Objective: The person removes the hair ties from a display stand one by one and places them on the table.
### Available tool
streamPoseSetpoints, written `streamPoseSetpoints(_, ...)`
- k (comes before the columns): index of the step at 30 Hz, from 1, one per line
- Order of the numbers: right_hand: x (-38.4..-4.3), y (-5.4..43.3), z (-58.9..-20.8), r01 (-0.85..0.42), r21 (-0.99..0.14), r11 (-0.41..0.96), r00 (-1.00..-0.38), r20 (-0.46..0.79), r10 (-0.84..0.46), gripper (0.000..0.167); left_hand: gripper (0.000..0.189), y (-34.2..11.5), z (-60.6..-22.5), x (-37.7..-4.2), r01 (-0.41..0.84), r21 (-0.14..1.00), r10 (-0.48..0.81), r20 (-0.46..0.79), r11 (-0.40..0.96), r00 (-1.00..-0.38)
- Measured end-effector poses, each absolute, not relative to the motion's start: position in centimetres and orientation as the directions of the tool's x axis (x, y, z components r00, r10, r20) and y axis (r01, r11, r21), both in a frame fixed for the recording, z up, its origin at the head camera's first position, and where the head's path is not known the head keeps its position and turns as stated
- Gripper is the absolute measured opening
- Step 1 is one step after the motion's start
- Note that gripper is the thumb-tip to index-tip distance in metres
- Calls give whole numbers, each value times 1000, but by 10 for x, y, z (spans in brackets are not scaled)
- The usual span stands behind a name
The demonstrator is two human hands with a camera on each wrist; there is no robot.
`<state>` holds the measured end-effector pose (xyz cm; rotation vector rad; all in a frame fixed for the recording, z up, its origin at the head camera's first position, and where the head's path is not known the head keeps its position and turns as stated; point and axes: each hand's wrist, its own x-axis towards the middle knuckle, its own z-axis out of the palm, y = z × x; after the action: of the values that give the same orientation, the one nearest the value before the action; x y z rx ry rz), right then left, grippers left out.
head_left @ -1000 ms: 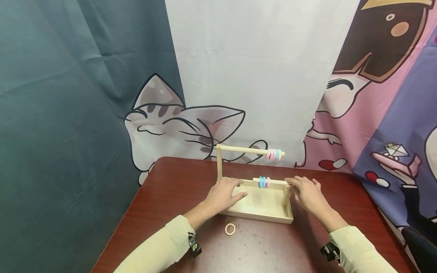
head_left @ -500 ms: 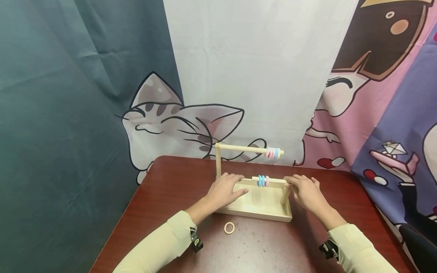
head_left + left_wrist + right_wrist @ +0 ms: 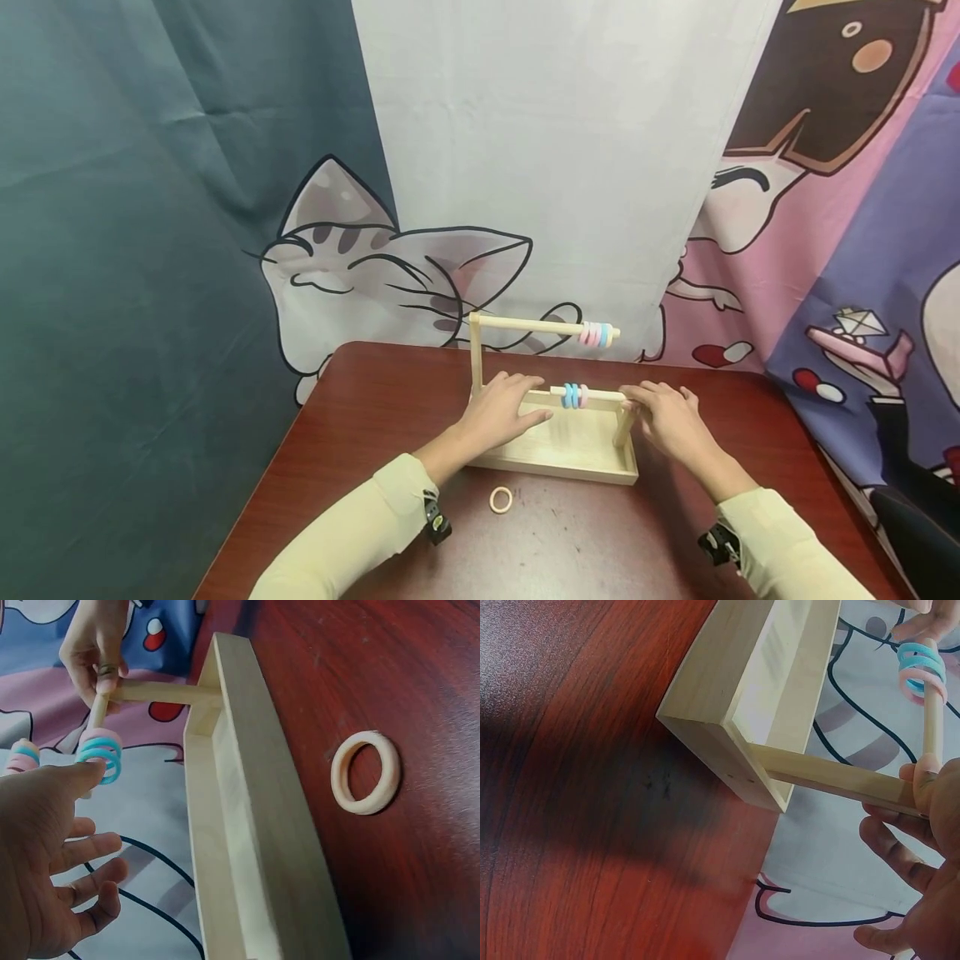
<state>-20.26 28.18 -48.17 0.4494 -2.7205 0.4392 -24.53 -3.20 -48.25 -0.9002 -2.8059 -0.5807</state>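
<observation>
Seen from my head, the tray (image 3: 555, 472) lies on the red-brown table (image 3: 360, 408). My right hand (image 3: 670, 417) is at the top of the right post (image 3: 622, 428), where the lower rod (image 3: 606, 396) joins it. My left hand (image 3: 497, 417) is at the tray's left end, fingers stretched and thumb apart from them, just beside the rod's free tip. The lower rings (image 3: 575, 396), two blue and one pink, hang near that tip. Higher up, the left post (image 3: 476, 354) carries the upper rod (image 3: 525, 325), with the upper rings (image 3: 595, 334), pink and blue, close to its free end. A loose ring (image 3: 501, 500) lies flat on the table in front of the tray. Behind hangs a backdrop (image 3: 555, 125) with a cartoon cat (image 3: 330, 267).

At my left wrist, I see my left fingers spread apart; the uppermost one overlaps the lower rings, and I cannot tell whether it touches them. Beyond, my right thumb and a finger clamp the right post's top.

At my right wrist, my thumb lies at the rod's base with a finger under the post, pinching that joint; other fingers stand away. The lower rings are nearer my left hand, whose fingertips show beside the tip.
</observation>
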Motion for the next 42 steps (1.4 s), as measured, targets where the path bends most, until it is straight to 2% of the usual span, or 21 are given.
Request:
streamPoseSetpoints(14,-204,283,-484,-363,-238,901,-885,390,-254,23,62,-18,-473,-251,580,314,544,203,751,-814)
streamPoseSetpoints(42,-203,281,-486,-370,-238,898,-872,423,-247,17,56,1,-479,-255,627,267,579,242,732,-779)
